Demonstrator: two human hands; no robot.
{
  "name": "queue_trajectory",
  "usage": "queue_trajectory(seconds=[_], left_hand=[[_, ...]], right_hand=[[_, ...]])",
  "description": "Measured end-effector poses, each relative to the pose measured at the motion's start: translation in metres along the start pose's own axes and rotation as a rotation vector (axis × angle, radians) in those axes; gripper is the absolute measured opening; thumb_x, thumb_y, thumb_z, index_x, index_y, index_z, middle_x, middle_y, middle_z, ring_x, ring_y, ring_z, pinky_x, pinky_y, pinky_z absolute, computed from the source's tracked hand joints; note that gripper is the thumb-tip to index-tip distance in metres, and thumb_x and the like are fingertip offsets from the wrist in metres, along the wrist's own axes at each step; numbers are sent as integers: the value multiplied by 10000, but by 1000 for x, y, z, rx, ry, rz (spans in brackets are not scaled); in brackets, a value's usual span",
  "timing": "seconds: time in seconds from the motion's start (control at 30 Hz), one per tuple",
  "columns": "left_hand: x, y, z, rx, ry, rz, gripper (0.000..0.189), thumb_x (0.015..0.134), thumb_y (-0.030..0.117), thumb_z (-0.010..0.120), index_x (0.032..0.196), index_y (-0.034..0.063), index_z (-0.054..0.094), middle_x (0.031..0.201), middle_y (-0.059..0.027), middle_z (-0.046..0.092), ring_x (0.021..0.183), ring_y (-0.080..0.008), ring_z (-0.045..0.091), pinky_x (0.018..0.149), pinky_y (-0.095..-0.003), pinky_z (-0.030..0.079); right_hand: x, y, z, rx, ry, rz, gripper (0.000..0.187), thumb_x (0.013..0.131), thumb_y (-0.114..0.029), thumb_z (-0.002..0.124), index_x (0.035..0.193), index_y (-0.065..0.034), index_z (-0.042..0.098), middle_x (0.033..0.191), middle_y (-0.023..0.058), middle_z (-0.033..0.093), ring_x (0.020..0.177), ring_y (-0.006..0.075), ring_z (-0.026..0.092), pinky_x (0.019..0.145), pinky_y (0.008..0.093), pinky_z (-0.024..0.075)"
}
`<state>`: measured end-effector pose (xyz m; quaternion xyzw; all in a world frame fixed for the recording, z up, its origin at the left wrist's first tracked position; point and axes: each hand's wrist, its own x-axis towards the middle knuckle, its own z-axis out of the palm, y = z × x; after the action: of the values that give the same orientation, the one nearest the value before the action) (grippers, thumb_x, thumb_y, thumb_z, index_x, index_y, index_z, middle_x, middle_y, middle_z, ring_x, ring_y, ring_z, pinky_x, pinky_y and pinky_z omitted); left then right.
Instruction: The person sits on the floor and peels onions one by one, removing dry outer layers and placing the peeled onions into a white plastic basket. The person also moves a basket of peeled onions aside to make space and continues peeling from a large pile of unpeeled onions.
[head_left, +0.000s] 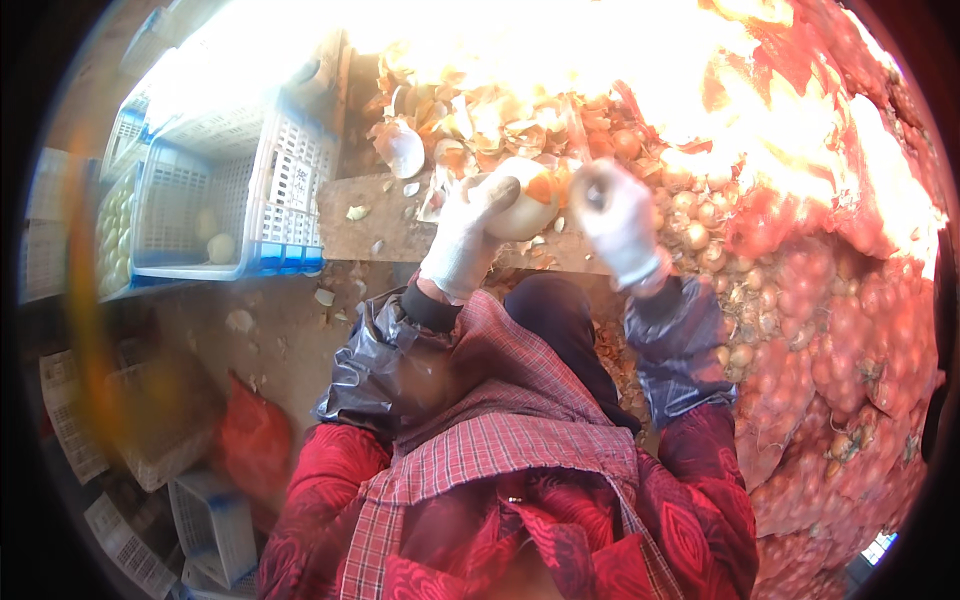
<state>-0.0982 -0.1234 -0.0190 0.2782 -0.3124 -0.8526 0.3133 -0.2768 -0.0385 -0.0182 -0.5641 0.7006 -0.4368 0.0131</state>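
Observation:
My left hand, in a white knit glove, grips a large onion above the wooden board. Most of the onion is bare and pale, with a patch of orange skin near its top right. Just to the right of it is my right hand, gloved too and blurred by motion. Its fingers are curled around a dark spot; whether they hold a small tool or a bit of skin cannot be made out. Loose onion skins are heaped beyond both hands.
A white and blue plastic crate with peeled onions stands left, beside another full of them. Unpeeled onions and red mesh sacks fill the right. A red bag lies lower left. Glare washes out the far side.

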Motion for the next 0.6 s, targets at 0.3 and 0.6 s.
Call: queue_trajectory(seconds=[0.3,0.6], left_hand=[[10,-3,-6,-127,-249,-128,499,982,300,615,1373,11,501,1274,-152,615,1130,-274,635,841,-406,573],[6,-7,-8,-32,-190,-68,390,986,220,599,1321,29,544,1238,-130,621,1100,-255,633,837,-415,570]], right_hand=[[14,49,-35,-63,-205,166,192,936,-233,656,1028,-65,656,889,131,708,708,234,697,613,378,542],[-25,-18,-32,-262,-346,-209,130,830,-179,695,858,-114,586,746,94,603,630,287,648,565,391,507]])
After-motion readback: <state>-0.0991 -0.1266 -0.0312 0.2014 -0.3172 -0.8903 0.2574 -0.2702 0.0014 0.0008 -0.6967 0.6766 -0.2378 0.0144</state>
